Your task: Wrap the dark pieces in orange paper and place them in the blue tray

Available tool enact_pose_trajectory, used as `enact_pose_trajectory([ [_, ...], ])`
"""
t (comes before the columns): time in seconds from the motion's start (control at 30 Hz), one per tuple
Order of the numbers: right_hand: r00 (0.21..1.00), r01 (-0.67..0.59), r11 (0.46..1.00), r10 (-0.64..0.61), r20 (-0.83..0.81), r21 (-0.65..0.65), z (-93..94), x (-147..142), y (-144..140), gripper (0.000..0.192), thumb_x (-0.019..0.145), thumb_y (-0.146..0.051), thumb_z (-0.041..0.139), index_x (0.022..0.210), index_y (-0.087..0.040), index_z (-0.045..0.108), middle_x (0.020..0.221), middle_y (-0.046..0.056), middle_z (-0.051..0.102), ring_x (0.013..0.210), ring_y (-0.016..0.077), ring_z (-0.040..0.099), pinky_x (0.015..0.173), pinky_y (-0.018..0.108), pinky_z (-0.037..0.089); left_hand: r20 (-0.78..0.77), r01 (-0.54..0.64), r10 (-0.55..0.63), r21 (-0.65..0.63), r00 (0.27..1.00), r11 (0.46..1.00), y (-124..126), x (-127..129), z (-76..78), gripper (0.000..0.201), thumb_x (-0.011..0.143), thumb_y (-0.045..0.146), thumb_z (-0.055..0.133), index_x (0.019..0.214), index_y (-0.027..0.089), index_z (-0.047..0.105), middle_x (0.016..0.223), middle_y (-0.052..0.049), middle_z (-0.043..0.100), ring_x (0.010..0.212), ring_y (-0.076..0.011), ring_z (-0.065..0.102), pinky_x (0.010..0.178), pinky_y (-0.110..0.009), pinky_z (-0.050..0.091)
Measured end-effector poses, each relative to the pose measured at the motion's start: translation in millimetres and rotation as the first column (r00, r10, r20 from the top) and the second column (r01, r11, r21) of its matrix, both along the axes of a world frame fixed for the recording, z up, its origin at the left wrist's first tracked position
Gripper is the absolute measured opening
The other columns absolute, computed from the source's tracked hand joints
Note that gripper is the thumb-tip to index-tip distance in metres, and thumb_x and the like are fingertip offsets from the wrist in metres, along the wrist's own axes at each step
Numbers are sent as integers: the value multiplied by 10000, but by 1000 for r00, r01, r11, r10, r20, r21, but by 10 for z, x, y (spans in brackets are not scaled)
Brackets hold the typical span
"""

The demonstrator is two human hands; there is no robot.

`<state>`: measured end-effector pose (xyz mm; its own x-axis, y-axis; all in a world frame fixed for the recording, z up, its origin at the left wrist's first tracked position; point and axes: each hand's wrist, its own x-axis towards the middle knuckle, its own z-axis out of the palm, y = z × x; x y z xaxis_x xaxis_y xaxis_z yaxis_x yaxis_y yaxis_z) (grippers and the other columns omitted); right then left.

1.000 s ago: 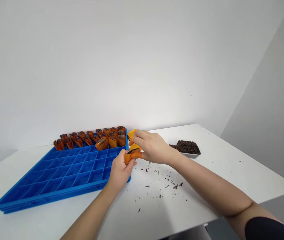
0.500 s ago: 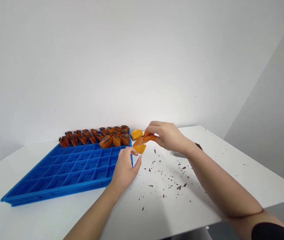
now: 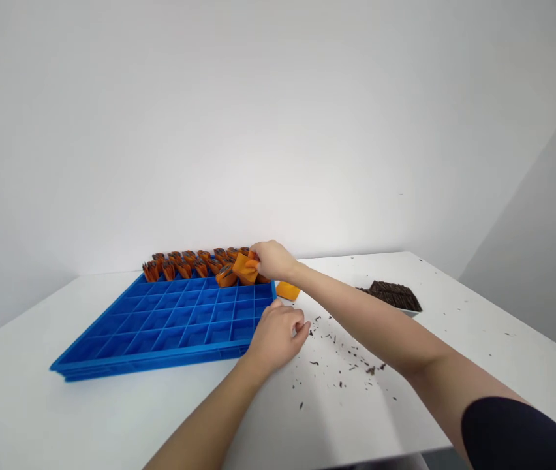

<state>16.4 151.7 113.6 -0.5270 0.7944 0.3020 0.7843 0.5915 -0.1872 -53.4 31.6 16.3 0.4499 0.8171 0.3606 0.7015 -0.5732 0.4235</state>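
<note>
A blue compartment tray (image 3: 160, 326) lies on the white table, its far rows filled with orange pouches (image 3: 185, 264) holding dark sticks. My right hand (image 3: 271, 260) reaches over the tray's far right corner and grips an orange pouch (image 3: 245, 267) just above the cells there. My left hand (image 3: 278, 333) rests at the tray's near right edge, fingers loosely curled, holding nothing that I can see. A flat orange pouch (image 3: 288, 290) lies on the table just right of the tray.
A pile of dark brown sticks (image 3: 393, 295) sits on a small tray at the right of the table. Dark crumbs (image 3: 346, 359) are scattered over the white table (image 3: 454, 352) between the pile and the blue tray. A plain white wall stands behind.
My right hand carried the orange pouch left, from beside the tray to over its far right corner. My left hand let go of the pouch and dropped to the tray's near right edge.
</note>
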Motion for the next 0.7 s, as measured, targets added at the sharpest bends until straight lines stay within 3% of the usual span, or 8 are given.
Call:
enact_pose_trajectory([
  [0.13,987,65,997,-59,150,-37,-53,-284,204,258,949,-334,711,1131,-156,758,1124,149,793,964,233,752,745,258,512,-10,11,-11,7,1000,1000,4,-8,-20,354,957,278,598,647,208,441,683,-25,636,785,-221,512,789,-363,378],
  [0.3,970,75,996,-63,236,-45,-105,-460,215,282,937,-268,714,1170,-116,759,1154,199,785,1039,297,763,824,311,570,-37,5,-5,-7,999,1000,-8,-12,-17,323,935,294,631,656,209,491,710,-54,661,853,-256,558,757,-373,376],
  [0.7,944,53,998,-58,326,22,-104,-589,191,320,924,-86,632,1225,-90,742,1185,241,767,1121,336,756,896,375,608,-81,-5,6,4,997,1000,-4,-15,-11,256,937,311,628,706,207,590,752,-79,703,900,-299,604,773,-392,401],
])
